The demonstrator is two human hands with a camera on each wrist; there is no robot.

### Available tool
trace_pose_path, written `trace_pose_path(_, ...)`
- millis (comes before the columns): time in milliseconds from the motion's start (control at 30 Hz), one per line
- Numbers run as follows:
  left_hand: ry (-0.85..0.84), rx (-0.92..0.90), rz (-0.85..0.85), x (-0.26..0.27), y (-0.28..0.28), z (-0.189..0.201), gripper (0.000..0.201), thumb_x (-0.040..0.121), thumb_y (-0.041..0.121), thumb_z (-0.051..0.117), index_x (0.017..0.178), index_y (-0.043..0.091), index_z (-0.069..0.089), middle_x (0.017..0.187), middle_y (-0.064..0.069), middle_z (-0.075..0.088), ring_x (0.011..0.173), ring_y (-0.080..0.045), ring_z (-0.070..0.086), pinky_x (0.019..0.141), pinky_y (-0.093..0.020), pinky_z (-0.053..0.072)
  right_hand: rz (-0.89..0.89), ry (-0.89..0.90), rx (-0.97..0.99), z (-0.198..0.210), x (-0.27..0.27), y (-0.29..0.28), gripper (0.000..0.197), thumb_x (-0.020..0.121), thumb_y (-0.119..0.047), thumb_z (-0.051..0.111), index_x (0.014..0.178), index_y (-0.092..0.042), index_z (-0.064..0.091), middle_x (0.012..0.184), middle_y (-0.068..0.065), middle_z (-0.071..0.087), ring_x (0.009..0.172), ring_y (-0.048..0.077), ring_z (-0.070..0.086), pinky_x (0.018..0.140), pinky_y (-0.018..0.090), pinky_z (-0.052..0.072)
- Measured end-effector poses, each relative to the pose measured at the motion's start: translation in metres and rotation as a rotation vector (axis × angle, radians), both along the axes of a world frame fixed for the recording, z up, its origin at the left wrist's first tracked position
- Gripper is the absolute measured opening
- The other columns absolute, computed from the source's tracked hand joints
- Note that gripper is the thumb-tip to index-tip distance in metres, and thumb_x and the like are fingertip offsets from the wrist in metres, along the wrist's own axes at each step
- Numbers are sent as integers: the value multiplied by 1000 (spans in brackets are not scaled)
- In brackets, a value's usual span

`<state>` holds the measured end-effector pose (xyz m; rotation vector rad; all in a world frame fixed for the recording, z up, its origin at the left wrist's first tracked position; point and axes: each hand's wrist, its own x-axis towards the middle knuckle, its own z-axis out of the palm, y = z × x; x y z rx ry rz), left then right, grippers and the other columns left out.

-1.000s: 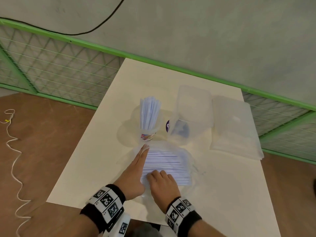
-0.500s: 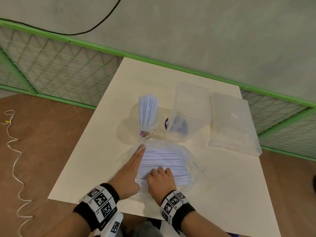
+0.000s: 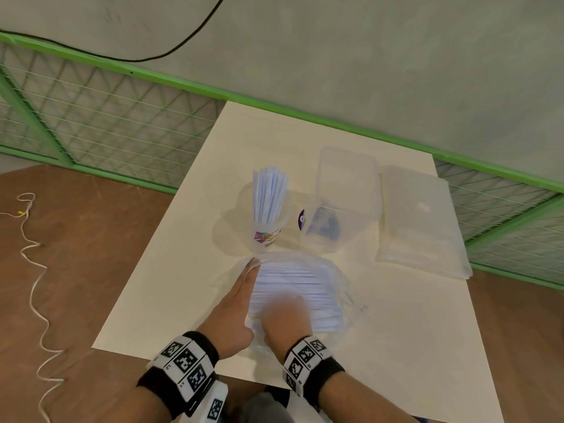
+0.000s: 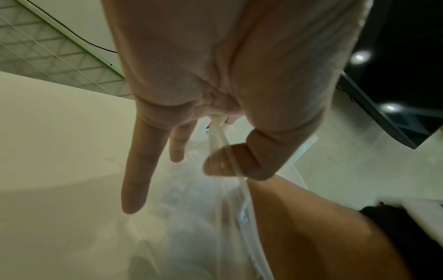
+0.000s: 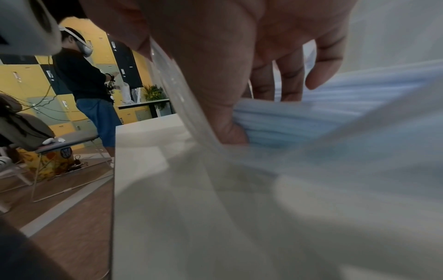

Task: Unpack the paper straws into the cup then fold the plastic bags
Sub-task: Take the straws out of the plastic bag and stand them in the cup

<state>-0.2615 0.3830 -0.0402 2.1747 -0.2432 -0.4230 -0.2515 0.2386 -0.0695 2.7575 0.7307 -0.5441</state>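
A clear plastic bag (image 3: 343,277) full of blue-white paper straws (image 3: 305,283) lies on the table in front of a clear cup (image 3: 268,232). The cup holds a bunch of upright straws (image 3: 270,190). My left hand (image 3: 241,300) lies along the bag's open left end with fingers straight. Its thumb (image 4: 223,164) is bent against the bag's rim (image 4: 242,193). My right hand (image 3: 283,317), blurred, reaches into the bag's mouth. In the right wrist view its thumb (image 5: 230,130) and curled fingers grip the straw bundle (image 5: 299,117).
A clear plastic container (image 3: 345,190) stands right of the cup, with a flat stack of plastic bags (image 3: 418,221) beyond it. The white table (image 3: 171,288) ends just behind my wrists. A green mesh fence (image 3: 106,117) runs behind. Another person (image 5: 84,75) stands far off.
My right hand has shifted slightly on the straw bundle and is now blurred with motion. My left hand stays along the bag's left end.
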Motion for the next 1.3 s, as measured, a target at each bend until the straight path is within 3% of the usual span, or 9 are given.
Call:
trace_pose_path(233,2,13,16,2,-3,1,115,69,-10,56,151,31,-15,157,21,-18,140,6,0,96,3,16,47,14,19,7,4,-3,16,93,-15,50,103,-8,61,107,12,64,106,33,52,96,47,33)
trace_pose_path(433,21,-16,28,4,-1,3,112,70,-11,54,152,27,-12,159,17,-13,140,3,4,98,0,19,-60,27,306,9,8,-24,36,89,-40,48,117,-16,46,98,4,68,89,30,63,86,40,39)
trace_pose_path(567,42,-30,38,3,2,-1,112,70,-11,53,152,29,-11,159,18,-12,145,-1,4,92,10,10,-168,26,477,20,14,-37,33,89,-43,45,113,-23,54,100,0,70,92,28,64,79,36,41)
trace_pose_path(700,45,-34,39,4,5,0,112,70,-10,53,150,34,-13,158,20,-14,144,1,-1,91,11,7,-417,140,1084,47,11,-43,33,91,-44,46,79,-18,64,77,0,68,76,21,65,74,36,53)
trace_pose_path(800,40,-34,36,6,4,2,112,69,-9,54,152,31,-11,158,20,-13,144,2,0,91,12,8,-702,230,1456,68,8,-39,27,91,-29,57,72,-18,72,82,1,73,87,16,69,82,25,53)
trace_pose_path(933,48,-33,16,7,2,3,113,71,-8,54,150,34,-15,158,20,-14,143,2,0,93,9,6,-787,217,1334,56,1,-43,18,90,-20,68,73,-18,73,84,-3,73,86,11,68,79,29,52)
trace_pose_path(1133,35,-11,16,7,3,2,112,71,-8,53,148,37,-16,158,20,-14,145,1,-2,92,11,5,-736,151,1229,64,9,-63,29,82,-19,69,70,5,62,73,22,63,71,34,60,59,36,48)
trace_pose_path(1233,42,-12,16,8,3,2,112,72,-8,53,151,33,-14,158,20,-14,145,1,-2,92,10,5,-643,151,1114,61,8,-65,33,82,-21,63,55,-7,50,54,9,50,50,19,46,53,29,40)
trace_pose_path(1300,46,-19,11,8,2,3,111,72,-8,53,151,33,-15,158,20,-14,143,2,-1,91,11,7,-643,190,1083,60,9,-61,34,81,-22,62,54,-10,47,52,7,47,49,12,45,52,35,43)
